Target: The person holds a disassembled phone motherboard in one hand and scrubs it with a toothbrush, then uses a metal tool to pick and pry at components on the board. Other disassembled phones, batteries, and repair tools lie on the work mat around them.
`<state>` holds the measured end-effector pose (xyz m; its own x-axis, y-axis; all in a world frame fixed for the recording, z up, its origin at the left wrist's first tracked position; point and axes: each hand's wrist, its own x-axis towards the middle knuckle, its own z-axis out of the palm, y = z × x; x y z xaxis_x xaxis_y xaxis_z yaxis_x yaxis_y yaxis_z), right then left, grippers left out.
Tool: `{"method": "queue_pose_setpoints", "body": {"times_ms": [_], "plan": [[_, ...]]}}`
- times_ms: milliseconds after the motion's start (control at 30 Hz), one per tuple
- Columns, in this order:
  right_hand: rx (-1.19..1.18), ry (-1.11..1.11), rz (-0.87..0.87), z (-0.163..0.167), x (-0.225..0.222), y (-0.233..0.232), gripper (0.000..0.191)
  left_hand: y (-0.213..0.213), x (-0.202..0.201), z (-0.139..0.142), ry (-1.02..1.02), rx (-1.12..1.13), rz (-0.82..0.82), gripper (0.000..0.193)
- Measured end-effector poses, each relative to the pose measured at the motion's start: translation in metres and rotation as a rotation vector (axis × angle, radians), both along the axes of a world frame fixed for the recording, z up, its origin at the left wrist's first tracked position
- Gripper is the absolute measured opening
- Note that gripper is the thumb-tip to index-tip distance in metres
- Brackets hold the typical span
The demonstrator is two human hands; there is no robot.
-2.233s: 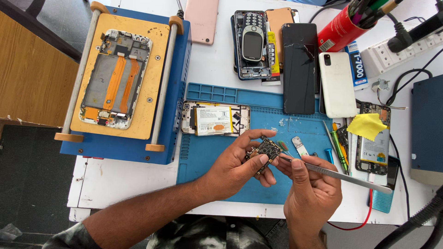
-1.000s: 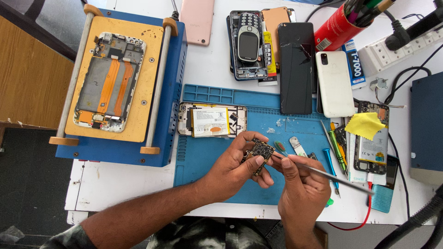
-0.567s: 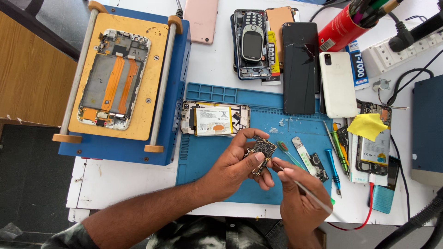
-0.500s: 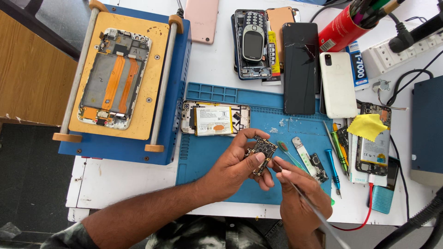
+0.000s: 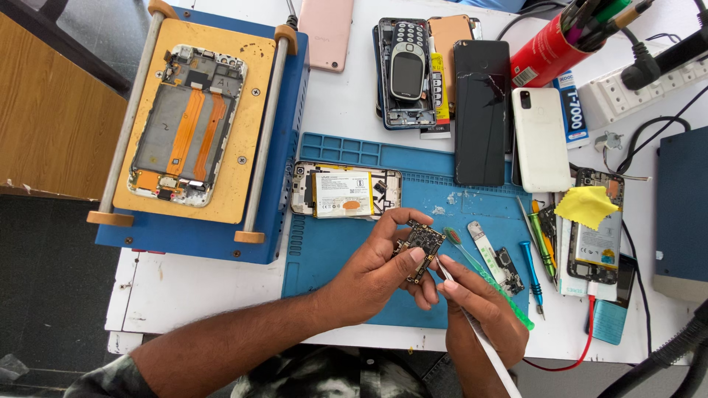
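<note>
Left hand (image 5: 372, 274) curled, fingers closed round a small dark circuit board (image 5: 419, 242), gripped by its edges and held just above the blue rubber work mat (image 5: 328, 250), near the mat's mid-front. Right hand (image 5: 479, 313) pinched shut on a long white tool (image 5: 476, 332); tool tip meets the board's lower right edge.

Just beside the hands, on the mat: green-handled brush (image 5: 487, 276), lying diagonally; white strip w/ a small dark part at its end (image 5: 493, 254); blue-handled screwdriver (image 5: 532, 276). None blocks the board.

Behind the hands, at mat's rear: opened phone frame w/ white rectangular battery (image 5: 345, 193), flat, face up. Mat has moulded tray compartments (image 5: 354, 151) along its back edge; contents not discernible.

Right of mat: opened phone back carrying a crumpled yellow paper (image 5: 588, 205), teal flat block (image 5: 608, 320) below it w/ a red cable (image 5: 571, 361) alongside.

Left, well apart: blue separator machine w/ tan plate (image 5: 221, 158), two metal rails across it, stripped phone chassis w/ orange flex strips (image 5: 188, 121) lying on the plate.

Far edge: pink phone back (image 5: 326, 29); grey keypad phone (image 5: 407, 66) resting on a stack of opened shells; black glossy phone, cracked (image 5: 481, 110); white phone back (image 5: 540, 140); red cylindrical pot (image 5: 549, 48) holding pens/tools; white power strip (image 5: 641, 81) w/ black plug.
</note>
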<state>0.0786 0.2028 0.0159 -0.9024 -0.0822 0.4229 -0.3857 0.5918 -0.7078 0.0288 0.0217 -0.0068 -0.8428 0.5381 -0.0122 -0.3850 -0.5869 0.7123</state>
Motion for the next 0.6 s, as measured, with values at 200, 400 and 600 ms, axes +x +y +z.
{"method": "queue_pose_setpoints", "body": {"times_ms": [200, 400, 600], "plan": [[0.043, 0.019, 0.05, -0.003, 0.0, 0.004, 0.031, 0.001, -0.001, -0.002, -0.029, -0.005, -0.017, 0.046], [0.081, 0.107, 0.015, -0.012, -0.002, 0.002, 0.027, 0.001, -0.001, -0.003, -0.089, 0.062, -0.029, 0.045], [-0.662, -0.176, -0.141, -0.013, 0.0, 0.001, 0.014, -0.002, -0.003, -0.001, -0.05, -0.027, 0.012, 0.052]]}}
